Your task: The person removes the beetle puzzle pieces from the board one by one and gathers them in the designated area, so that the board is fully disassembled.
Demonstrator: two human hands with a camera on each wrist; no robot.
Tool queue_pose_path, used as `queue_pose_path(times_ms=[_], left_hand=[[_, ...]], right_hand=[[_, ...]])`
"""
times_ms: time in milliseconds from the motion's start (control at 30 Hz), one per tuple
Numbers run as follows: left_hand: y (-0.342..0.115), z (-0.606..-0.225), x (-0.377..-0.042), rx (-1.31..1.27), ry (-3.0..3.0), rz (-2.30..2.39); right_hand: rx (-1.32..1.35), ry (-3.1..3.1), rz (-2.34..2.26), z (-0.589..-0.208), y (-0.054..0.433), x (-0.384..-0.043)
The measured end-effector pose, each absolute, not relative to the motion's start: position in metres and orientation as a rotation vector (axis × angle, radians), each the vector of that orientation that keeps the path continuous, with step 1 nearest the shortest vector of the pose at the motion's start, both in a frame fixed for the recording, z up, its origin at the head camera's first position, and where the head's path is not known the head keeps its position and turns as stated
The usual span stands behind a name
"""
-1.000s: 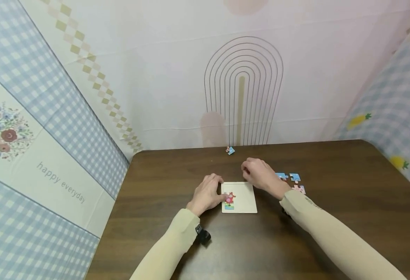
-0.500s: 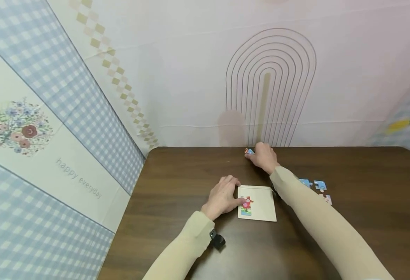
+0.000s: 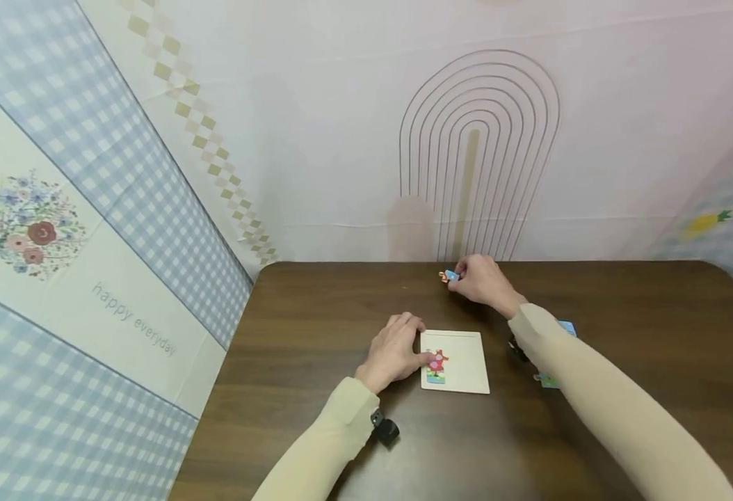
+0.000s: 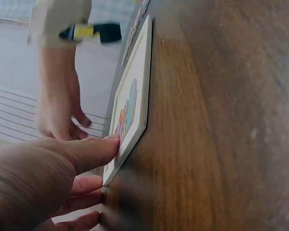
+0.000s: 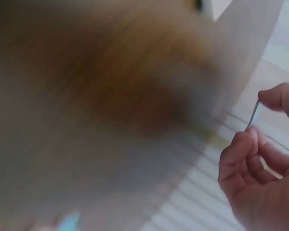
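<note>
My right hand [image 3: 485, 282] pinches a blue jigsaw piece [image 3: 451, 276] between thumb and fingertips near the table's back edge. In the right wrist view the piece [image 5: 253, 114] appears edge-on, a thin sliver between the thumb and a finger. A square cream puzzle board [image 3: 463, 362] lies flat at mid-table. Along its left side rests my left hand [image 3: 393, 353]. The left thumb, held straight, presses on a fitted piece with a red figure [image 3: 437, 369], and the other fingers lie by the board's edge. That thumb covers part of the fitted piece.
More jigsaw pieces [image 3: 549, 380] lie right of the board, partly hidden beneath my right forearm. The brown table [image 3: 316, 299] ends at a white patterned cloth [image 3: 329, 139]. A checked cloth [image 3: 122, 202] hangs on the left.
My right hand has gone to the back edge, taken hold of the blue jigsaw piece there and shifted it slightly right. The left hand stays on the board. The head view has shifted.
</note>
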State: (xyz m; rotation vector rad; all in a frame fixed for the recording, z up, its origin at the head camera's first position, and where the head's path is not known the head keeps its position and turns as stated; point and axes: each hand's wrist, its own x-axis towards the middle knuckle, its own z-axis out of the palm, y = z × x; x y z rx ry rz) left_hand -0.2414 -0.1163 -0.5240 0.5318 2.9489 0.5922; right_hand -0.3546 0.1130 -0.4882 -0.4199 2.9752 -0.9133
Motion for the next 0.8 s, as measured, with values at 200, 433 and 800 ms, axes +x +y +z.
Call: queue_pose_path(times_ms=[200, 433, 800], left_hand=[[-0.115, -0.5, -0.231, 0.481, 2.913, 0.615], [-0.116, -0.501, -0.231, 0.481, 2.91, 0.634], [-0.115, -0.509, -0.233, 0.565, 2.96, 0.657]], right_hand=[[-0.626, 2.98, -0.735, -0.471, 0.16, -0.332], [-0.722, 2.894, -0.46, -0.475, 0.199, -0.313], [-0.828, 2.853, -0.39, -0.49, 0.206, -0.299]])
